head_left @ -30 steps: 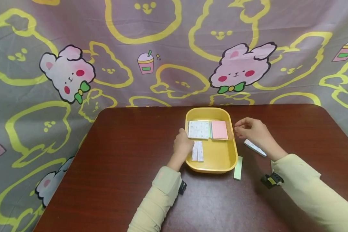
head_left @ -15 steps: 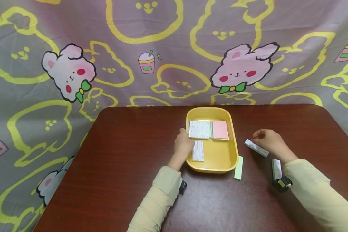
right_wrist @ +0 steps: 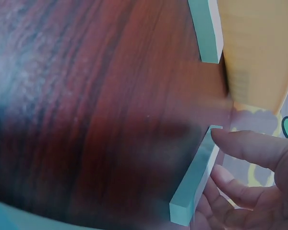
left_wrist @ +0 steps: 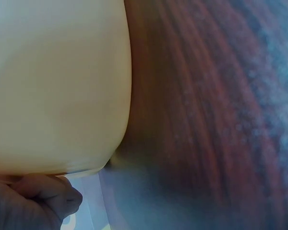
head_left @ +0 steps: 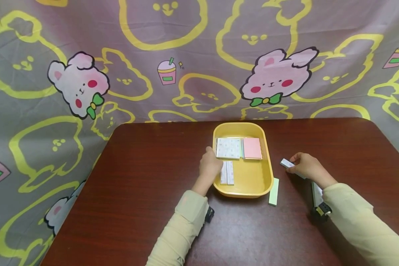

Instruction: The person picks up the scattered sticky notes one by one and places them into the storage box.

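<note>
My left hand (head_left: 210,162) grips the left rim of a yellow plastic tray (head_left: 252,188); the left wrist view shows its curled fingers (left_wrist: 55,194) at the rim. On the table right of the tray, my right hand (head_left: 307,168) pinches a narrow, white-topped sticky note pad (head_left: 286,162), partly covered by the fingers. In the right wrist view the thumb (right_wrist: 254,146) lies at one side of this pad (right_wrist: 194,184), fingers at the other. Inside the tray sit a square patterned pad (head_left: 228,148), a pink-topped pad (head_left: 252,148) and two narrow printed pads (head_left: 230,173).
A pale green narrow pad (head_left: 273,192) lies against the tray's right side. Another narrow pad (head_left: 317,194) lies beside the right wrist, partly hidden by the sleeve and wrist camera. A patterned cloth (head_left: 199,55) hangs behind the brown table (head_left: 146,177).
My right hand has moved from beside the tray's right rim, rightward and towards me, and now pinches the narrow pad. The left hand stays on the tray rim.
</note>
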The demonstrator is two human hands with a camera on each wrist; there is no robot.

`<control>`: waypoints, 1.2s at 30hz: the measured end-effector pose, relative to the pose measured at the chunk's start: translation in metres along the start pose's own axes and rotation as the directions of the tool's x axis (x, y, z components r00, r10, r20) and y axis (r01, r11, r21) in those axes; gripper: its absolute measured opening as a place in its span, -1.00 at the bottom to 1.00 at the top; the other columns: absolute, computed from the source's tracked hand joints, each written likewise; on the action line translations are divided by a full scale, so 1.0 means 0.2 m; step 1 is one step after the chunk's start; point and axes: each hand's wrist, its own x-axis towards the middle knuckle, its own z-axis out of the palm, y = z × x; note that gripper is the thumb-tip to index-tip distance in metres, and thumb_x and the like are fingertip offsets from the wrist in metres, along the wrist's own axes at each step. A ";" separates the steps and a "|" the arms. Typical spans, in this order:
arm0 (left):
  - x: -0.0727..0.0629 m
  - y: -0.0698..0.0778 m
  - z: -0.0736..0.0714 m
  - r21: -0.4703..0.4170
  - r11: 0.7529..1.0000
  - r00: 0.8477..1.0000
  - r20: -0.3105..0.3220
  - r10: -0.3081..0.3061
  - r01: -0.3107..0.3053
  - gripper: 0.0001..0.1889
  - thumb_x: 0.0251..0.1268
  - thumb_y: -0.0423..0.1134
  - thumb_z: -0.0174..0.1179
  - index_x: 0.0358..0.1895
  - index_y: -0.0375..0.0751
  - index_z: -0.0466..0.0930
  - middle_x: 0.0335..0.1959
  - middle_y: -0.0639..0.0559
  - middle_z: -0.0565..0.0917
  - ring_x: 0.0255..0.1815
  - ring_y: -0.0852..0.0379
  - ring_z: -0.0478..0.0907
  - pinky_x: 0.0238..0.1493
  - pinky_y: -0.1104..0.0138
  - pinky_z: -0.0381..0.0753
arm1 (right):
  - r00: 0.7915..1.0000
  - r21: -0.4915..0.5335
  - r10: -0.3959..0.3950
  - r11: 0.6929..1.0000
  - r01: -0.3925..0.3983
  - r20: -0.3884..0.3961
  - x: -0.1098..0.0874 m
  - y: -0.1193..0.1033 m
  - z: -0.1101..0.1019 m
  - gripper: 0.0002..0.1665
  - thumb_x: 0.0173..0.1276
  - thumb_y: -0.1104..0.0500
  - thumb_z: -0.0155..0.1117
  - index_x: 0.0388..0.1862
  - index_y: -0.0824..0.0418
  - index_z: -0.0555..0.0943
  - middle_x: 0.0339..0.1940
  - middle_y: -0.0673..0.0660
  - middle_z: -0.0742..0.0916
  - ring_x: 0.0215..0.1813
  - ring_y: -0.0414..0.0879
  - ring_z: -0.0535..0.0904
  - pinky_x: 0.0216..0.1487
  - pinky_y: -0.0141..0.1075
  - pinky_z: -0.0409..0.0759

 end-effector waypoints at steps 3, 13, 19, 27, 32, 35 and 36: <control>0.00 0.00 0.00 0.003 1.000 1.000 0.003 -0.006 0.006 -0.68 0.15 -0.39 0.11 -0.01 -0.30 0.34 -0.26 -0.21 0.62 -0.31 -0.11 0.59 -0.32 0.12 0.55 | 1.000 -0.015 -0.003 1.000 0.003 -0.005 0.00 0.00 0.01 -0.58 0.05 0.21 0.37 -0.22 0.48 0.47 -0.40 0.31 0.63 -0.37 0.05 0.48 -0.42 -0.31 0.34; 0.00 0.00 0.00 0.011 1.000 1.000 0.003 -0.009 0.009 -0.67 0.15 -0.39 0.11 0.00 -0.30 0.34 -0.25 -0.22 0.63 -0.29 -0.13 0.60 -0.30 0.10 0.55 | 1.000 -0.037 0.004 0.999 -0.004 0.003 0.02 0.01 0.02 -0.72 0.04 0.24 0.29 -0.34 0.45 0.54 -0.49 0.23 0.61 -0.45 -0.02 0.45 -0.48 -0.32 0.34; 0.01 0.00 0.00 0.014 1.000 1.000 0.001 -0.001 0.001 -0.66 0.13 -0.40 0.10 0.00 -0.30 0.34 -0.24 -0.23 0.63 -0.28 -0.14 0.60 -0.28 0.08 0.55 | 1.000 -0.041 0.006 0.999 -0.005 0.014 0.01 0.01 0.01 -0.69 0.06 0.20 0.25 -0.33 0.45 0.50 -0.48 0.20 0.58 -0.43 -0.03 0.45 -0.47 -0.33 0.36; 0.01 0.00 0.01 0.008 1.000 1.000 0.000 -0.005 0.005 -0.67 0.13 -0.40 0.11 -0.01 -0.29 0.34 -0.26 -0.21 0.63 -0.31 -0.13 0.60 -0.33 0.11 0.54 | 1.000 -0.023 0.020 1.000 -0.019 0.010 0.00 0.00 -0.02 -0.62 0.11 0.16 0.24 -0.28 0.45 0.39 -0.43 0.23 0.53 -0.38 0.02 0.44 -0.45 -0.32 0.37; 0.01 0.00 0.01 0.009 1.000 1.000 -0.002 -0.008 0.008 -0.68 0.14 -0.41 0.11 -0.02 -0.29 0.34 -0.26 -0.21 0.63 -0.30 -0.14 0.60 -0.33 0.11 0.54 | 1.000 -0.004 0.015 1.000 -0.015 -0.008 0.00 -0.03 -0.03 -0.53 0.13 0.16 0.26 -0.19 0.55 0.39 -0.37 0.32 0.56 -0.37 0.04 0.48 -0.45 -0.33 0.39; 0.01 0.00 0.01 0.007 1.000 1.000 -0.002 -0.009 0.009 -0.68 0.13 -0.41 0.11 -0.02 -0.29 0.34 -0.27 -0.21 0.63 -0.31 -0.13 0.60 -0.34 0.11 0.54 | 1.000 0.006 0.016 1.000 -0.016 -0.010 -0.01 -0.05 -0.05 -0.46 0.18 0.14 0.25 -0.10 0.61 0.40 -0.32 0.38 0.59 -0.36 0.03 0.50 -0.46 -0.33 0.42; 0.01 0.00 0.01 0.008 1.000 1.000 -0.003 -0.010 0.010 -0.68 0.13 -0.41 0.11 -0.02 -0.29 0.34 -0.27 -0.21 0.63 -0.31 -0.13 0.60 -0.34 0.11 0.55 | 1.000 0.011 0.015 1.000 -0.015 -0.011 -0.01 -0.06 -0.05 -0.45 0.19 0.14 0.25 -0.09 0.62 0.41 -0.31 0.38 0.59 -0.38 0.01 0.50 -0.46 -0.33 0.43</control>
